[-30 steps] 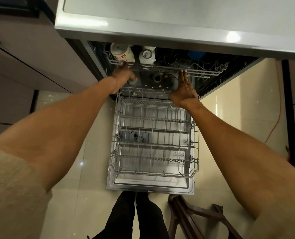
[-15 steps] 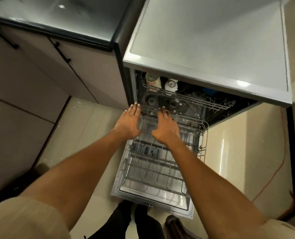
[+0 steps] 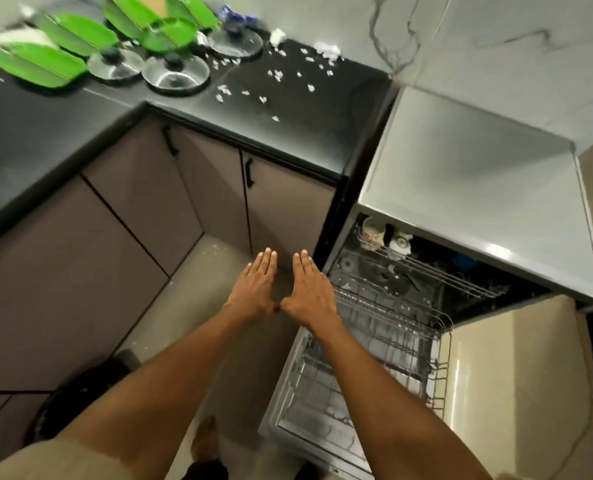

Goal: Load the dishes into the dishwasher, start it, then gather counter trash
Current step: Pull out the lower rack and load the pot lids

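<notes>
Dishes wait on the black counter [image 3: 288, 133] at the upper left: several green leaf-shaped plates [image 3: 39, 64] lie in a loose row along the back, and three glass lids [image 3: 175, 72] with dark knobs sit just in front of them and beside them. Small white scraps of trash [image 3: 277, 75] are scattered over the counter between the lids and the wall corner, with a larger crumpled white piece [image 3: 328, 50] near the wall.

To the right of the counter stands the dishwasher [image 3: 461, 188], its door [image 3: 322, 427] folded down flat. Its lower rack [image 3: 385, 334] is pulled out over the door and looks bare. The upper rack [image 3: 426, 271] sits back inside the machine and holds two cups [image 3: 374, 232] at its left end, one with a red pattern, the other white.

Both arms reach forward, palms down, in front of the cabinet doors [image 3: 281, 216] below the counter. The left hand [image 3: 253, 289] and the right hand [image 3: 310, 292] lie side by side, thumbs nearly touching. On both, the fingers are stretched out flat and held together, and they grip nothing. The right hand hangs at the left edge of the lower rack, not touching it as far as can be told.

A dark round bin [image 3: 77, 400] stands on the pale floor [image 3: 191, 271] at the lower left.
</notes>
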The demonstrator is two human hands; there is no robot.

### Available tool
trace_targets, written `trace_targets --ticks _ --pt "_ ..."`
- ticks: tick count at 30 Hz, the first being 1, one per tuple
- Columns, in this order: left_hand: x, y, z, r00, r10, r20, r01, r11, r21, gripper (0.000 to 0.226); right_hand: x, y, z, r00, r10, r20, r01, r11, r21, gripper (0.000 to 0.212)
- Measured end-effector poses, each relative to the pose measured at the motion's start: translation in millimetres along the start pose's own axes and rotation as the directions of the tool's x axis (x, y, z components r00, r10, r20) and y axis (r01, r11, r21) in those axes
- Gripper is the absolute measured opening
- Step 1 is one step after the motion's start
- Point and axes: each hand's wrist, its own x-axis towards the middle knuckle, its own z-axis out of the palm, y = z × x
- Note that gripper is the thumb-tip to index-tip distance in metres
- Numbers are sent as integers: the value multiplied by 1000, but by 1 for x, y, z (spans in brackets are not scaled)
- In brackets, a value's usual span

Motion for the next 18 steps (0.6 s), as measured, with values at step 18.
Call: trace_targets --ticks 18 --pt "0 -174 -198 962 -21 -274 30 999 26 112 91 -235 -57 980 -121 -156 116 992 -40 106"
